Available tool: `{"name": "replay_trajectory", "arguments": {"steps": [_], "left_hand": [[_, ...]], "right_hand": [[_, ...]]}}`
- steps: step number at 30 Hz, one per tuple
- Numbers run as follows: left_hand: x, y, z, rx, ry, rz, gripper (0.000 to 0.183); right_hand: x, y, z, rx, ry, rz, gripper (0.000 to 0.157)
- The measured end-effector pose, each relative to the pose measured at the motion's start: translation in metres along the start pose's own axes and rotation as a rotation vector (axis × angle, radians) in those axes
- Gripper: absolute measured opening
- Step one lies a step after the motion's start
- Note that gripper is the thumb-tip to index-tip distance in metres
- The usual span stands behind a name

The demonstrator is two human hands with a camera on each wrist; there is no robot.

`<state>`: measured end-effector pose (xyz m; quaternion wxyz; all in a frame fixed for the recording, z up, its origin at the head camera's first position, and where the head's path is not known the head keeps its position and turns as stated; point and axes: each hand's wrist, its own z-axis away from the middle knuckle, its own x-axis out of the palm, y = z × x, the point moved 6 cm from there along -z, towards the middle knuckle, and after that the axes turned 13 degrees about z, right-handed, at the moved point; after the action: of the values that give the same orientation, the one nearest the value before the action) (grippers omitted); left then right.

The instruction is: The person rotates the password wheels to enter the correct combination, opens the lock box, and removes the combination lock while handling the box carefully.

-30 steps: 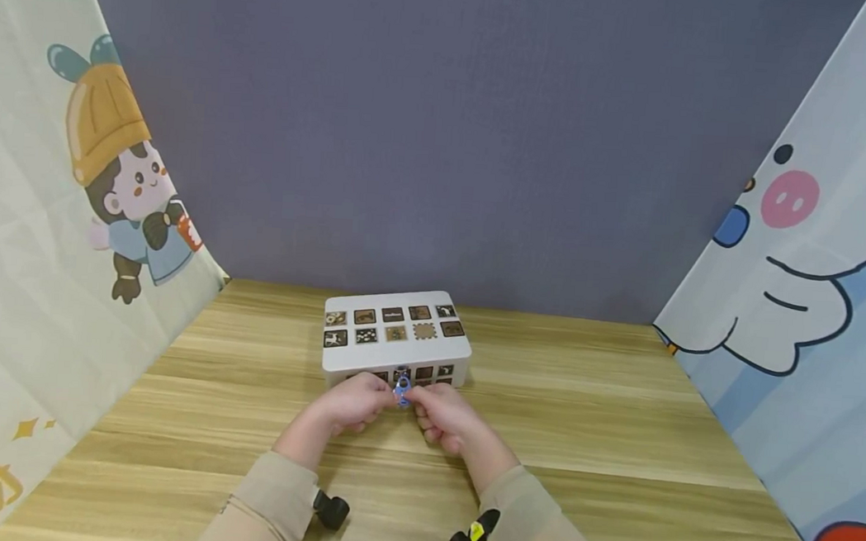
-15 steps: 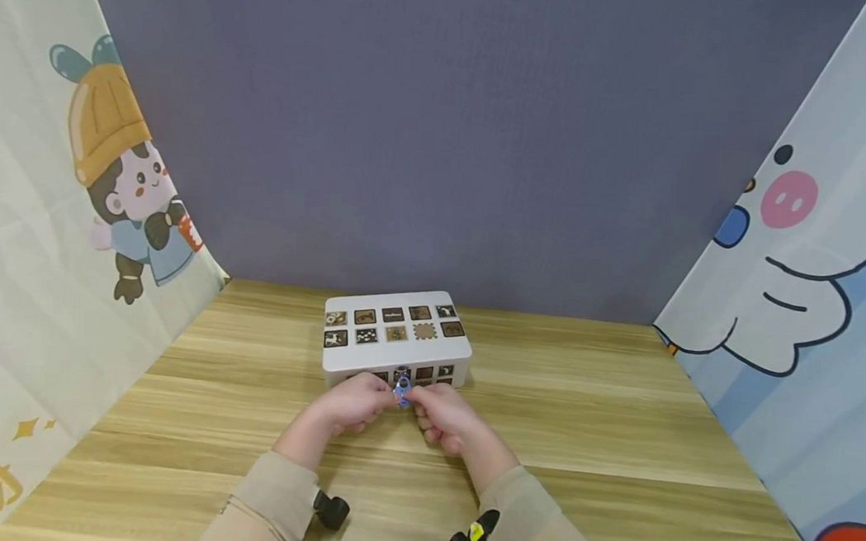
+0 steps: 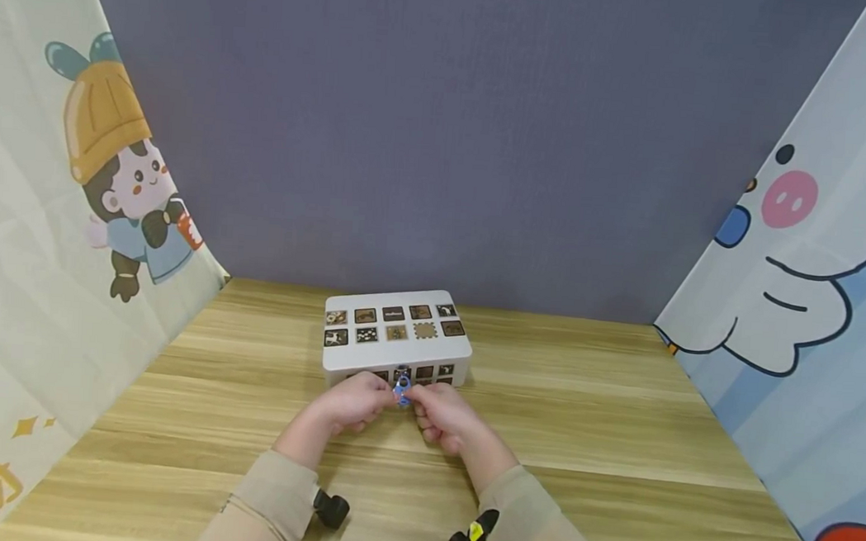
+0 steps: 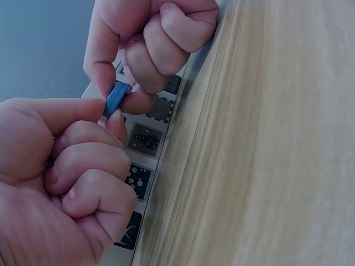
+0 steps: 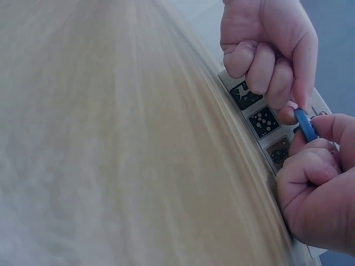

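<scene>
A small blue padlock [image 3: 402, 392] is at the front of a white box [image 3: 391, 354] with dark picture squares on its lid and side. My left hand [image 3: 356, 400] pinches one side of the padlock between thumb and forefinger, the other fingers curled in. From the opposite side my right hand [image 3: 445, 416] pinches it in the same way. In the left wrist view the blue body [image 4: 115, 98] shows between both sets of fingertips. The padlock's shackle lies by the metal clasp [image 3: 402, 373]; whether it is hooked through cannot be told.
The box stands on a wood-grain table [image 3: 581, 412], near the grey back wall [image 3: 448, 139]. Printed cloth panels with cartoon figures flank the table on the left [image 3: 21, 196] and right [image 3: 846, 329]. Black wrist cameras are strapped over both sleeves.
</scene>
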<state>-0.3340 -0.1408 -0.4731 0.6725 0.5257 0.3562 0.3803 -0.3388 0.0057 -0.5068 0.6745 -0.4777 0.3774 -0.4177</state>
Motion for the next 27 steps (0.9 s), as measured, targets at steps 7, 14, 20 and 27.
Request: {"name": "replay_trajectory", "arguments": {"steps": [7,14,20,27], "left_hand": [[-0.001,0.0,0.0,-0.002,0.006,-0.006,0.021],[-0.002,-0.003,-0.002,0.001,0.0,-0.003,0.022],[-0.002,-0.004,-0.003,0.004,-0.005,0.011,0.021],[-0.002,-0.004,-0.003,0.011,-0.01,0.012,0.021]], "right_hand": [[0.001,0.001,-0.001,0.007,-0.008,0.009,0.029],[0.0,0.001,-0.001,0.006,-0.011,0.025,0.032],[-0.003,0.0,0.001,0.005,-0.016,0.012,0.027],[-0.012,0.0,0.002,0.041,0.003,-0.047,0.028]]}}
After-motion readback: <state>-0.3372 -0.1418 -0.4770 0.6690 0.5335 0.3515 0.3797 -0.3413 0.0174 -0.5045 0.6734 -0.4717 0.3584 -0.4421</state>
